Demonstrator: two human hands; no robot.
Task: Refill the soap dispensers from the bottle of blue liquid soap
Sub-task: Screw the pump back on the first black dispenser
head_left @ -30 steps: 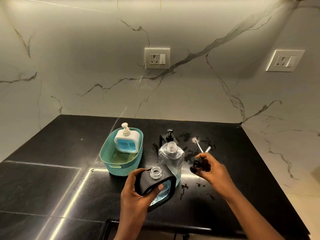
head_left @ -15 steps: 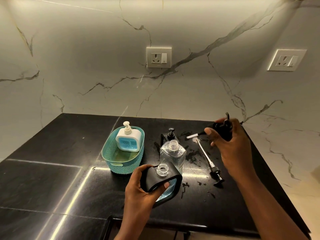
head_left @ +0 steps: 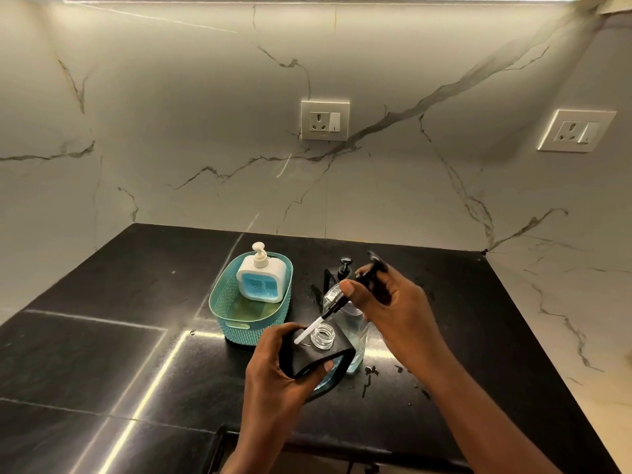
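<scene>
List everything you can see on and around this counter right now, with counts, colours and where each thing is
Black dispenser: 1, black with blue soap, neck open, front centre.
Pump head: 1, black with white tube, tip beside the open neck.
Clear bottle: 1, blue liquid low inside, behind the black dispenser.
White dispenser: 1, white and blue, in the basket.
Basket: 1, teal, centre-left.
Counter: 1, black, wet spots at right.
Wall sockets: 2, white, marble wall.
Left hand: grips the black dispenser.
Right hand: holds the pump head.
</scene>
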